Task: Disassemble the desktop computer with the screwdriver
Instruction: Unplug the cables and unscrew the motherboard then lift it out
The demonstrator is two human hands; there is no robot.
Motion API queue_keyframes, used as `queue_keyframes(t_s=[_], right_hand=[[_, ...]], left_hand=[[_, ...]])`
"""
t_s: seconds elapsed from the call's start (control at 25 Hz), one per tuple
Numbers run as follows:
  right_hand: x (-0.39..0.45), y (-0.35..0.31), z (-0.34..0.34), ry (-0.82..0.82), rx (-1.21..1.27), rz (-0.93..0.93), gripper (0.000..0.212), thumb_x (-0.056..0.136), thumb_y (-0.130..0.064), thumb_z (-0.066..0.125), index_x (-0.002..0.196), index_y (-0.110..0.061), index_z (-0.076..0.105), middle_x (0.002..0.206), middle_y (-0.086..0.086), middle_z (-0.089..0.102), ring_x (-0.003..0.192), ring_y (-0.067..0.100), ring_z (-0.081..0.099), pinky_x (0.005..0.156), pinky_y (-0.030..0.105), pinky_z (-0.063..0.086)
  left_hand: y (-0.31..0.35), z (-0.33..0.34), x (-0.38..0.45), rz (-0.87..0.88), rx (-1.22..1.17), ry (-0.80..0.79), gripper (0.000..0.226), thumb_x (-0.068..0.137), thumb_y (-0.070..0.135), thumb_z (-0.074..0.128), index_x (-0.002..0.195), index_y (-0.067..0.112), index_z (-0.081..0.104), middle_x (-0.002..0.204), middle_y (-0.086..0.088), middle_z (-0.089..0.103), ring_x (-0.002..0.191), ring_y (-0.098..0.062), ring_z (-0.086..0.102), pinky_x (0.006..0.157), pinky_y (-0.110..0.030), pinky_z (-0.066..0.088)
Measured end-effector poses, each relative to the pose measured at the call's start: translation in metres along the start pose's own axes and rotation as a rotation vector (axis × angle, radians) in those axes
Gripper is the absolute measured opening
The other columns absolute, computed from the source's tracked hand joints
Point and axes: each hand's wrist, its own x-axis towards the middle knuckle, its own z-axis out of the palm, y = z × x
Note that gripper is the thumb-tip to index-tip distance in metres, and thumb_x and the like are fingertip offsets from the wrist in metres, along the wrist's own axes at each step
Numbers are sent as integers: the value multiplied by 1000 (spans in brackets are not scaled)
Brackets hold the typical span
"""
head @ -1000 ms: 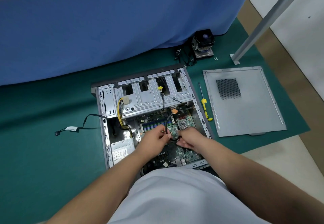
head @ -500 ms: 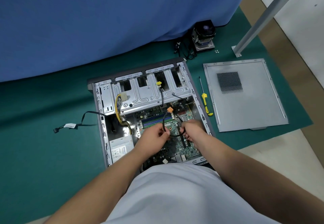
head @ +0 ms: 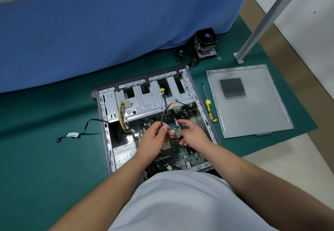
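Lying on its side on the green mat (head: 36, 167), the desktop computer (head: 155, 122) is open so the board faces up, and the screwdriver (head: 209, 108) rests untouched just beside its right wall. The left hand (head: 153, 138) pinches a black cable (head: 163, 116) looped above the board, probably to free it. The right hand (head: 192, 134), fingers curled, grips the loop's lower end.

No text can be read with certainty. The power supply (head: 124, 153), in the near-left corner of the desktop computer case (head: 108, 140), carries a white label (head: 124, 159) with green and dark print too small to make out. A white tag (head: 72, 135) on the loose black cable (head: 86, 127) left of the case is equally illegible.
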Motion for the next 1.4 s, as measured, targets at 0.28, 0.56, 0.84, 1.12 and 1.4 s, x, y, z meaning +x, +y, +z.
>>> queue_keyframes(t_s=[0.28,0.56,0.84,1.12,1.4], right_hand=[[-33,-3,-19,27,-412,-356,25,105,-27,49,118,-30,70,111,-1,66,75,5,59,67,20,46],[-37,-29,-39,296,-336,-660,15,103,-22,57,103,-17,71,92,-5,68,82,9,62,77,29,51],[-20,-45,-44,350,-285,-473,12,102,-22,59,95,-21,69,74,-12,70,71,1,64,66,24,51],[-13,-52,-51,371,-257,-393,18,100,-20,58,87,-22,70,70,-10,72,65,4,67,66,29,56],[1,-84,-66,410,-299,-346,20,97,-22,57,82,-22,71,67,-5,72,73,13,70,74,32,57]], left_hand=[[42,2,4,79,-145,3,16,105,28,59,96,20,69,90,-9,78,83,-29,76,70,-30,61],[94,22,49,107,19,63,11,104,29,60,96,23,64,73,-7,75,63,-19,74,55,-26,57],[99,36,95,-185,-14,80,19,102,30,64,94,13,59,70,-8,70,54,-15,69,53,-28,58],[108,42,116,-334,-87,-32,21,103,29,63,93,12,57,64,-10,67,52,-16,68,57,-29,56],[110,46,116,-248,15,-29,38,105,43,56,106,7,67,79,-12,76,61,-18,66,62,-32,57]])
